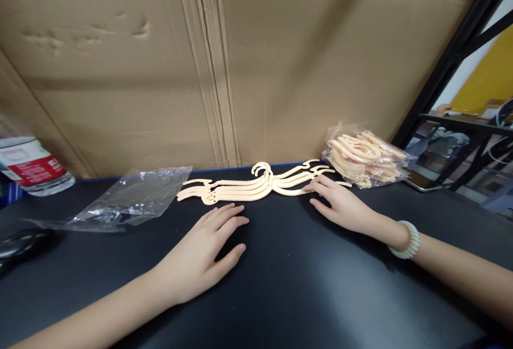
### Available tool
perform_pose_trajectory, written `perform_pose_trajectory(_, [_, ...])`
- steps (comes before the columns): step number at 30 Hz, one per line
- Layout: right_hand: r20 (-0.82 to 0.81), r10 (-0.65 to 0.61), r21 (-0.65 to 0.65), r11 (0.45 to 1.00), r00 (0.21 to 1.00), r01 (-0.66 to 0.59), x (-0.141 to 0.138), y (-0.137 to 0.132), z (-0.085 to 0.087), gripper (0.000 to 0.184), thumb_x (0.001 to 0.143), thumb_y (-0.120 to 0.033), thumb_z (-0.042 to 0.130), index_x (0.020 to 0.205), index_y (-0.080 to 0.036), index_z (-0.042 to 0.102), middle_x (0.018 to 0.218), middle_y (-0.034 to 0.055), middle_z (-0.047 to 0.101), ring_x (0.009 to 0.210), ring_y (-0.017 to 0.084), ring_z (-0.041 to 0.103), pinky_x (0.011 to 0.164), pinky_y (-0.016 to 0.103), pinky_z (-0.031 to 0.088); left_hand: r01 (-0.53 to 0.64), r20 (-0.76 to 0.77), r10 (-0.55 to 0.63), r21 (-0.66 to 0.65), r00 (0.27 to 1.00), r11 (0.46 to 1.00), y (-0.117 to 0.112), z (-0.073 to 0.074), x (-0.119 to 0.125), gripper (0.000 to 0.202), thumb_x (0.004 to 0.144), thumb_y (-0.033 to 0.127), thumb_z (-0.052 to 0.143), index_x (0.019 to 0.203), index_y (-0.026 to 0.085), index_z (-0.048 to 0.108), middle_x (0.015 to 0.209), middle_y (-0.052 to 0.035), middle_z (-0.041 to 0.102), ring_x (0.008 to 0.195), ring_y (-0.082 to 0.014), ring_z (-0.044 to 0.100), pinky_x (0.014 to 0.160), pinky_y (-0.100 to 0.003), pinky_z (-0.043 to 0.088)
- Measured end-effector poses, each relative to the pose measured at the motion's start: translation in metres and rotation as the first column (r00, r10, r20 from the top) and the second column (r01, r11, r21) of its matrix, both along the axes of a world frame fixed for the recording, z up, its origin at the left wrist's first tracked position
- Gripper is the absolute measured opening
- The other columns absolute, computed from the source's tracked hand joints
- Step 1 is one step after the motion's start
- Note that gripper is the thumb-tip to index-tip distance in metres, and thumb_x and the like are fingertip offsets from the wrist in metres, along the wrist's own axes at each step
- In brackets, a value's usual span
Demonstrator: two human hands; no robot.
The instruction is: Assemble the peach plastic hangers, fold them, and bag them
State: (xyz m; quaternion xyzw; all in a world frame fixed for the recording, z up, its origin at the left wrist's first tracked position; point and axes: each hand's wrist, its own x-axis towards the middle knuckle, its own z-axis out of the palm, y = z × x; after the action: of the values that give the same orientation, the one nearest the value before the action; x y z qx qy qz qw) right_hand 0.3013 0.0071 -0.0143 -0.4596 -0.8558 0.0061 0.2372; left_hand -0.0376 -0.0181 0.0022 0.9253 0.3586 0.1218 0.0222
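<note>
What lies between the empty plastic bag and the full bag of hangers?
Loose hangers flat on the black table, the right hand touching their right end; head view.

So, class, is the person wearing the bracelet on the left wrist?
No, the white beaded bracelet circles the wrist of the right hand, while the wrist of the left hand is bare.

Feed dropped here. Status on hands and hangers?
Left hand open, flat on table, near hangers. Right hand open, fingertips on their right end. Bagged stack beside.
</note>
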Motion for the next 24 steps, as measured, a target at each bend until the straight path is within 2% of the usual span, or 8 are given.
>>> perform_pose_trajectory(24, [-0.002,0.008,0.025,1.0,1.0,-0.008,-0.0004,-0.0005,0.0009,0.026,0.089,-0.014,0.049,0.112,-0.022,0.057,0.109,0.0093,0.056,0.104,0.024,0.057,0.093,0.042,0.05,0.0,0.009,0.0,0.002,1.0,1.0,-0.0006,-0.0003,0.0007,0.038,0.095,0.034,0.044,0.128,0.019,0.055,0.143,-0.0133,0.051,0.136,-0.032,0.042,0.109,-0.054,0.041])
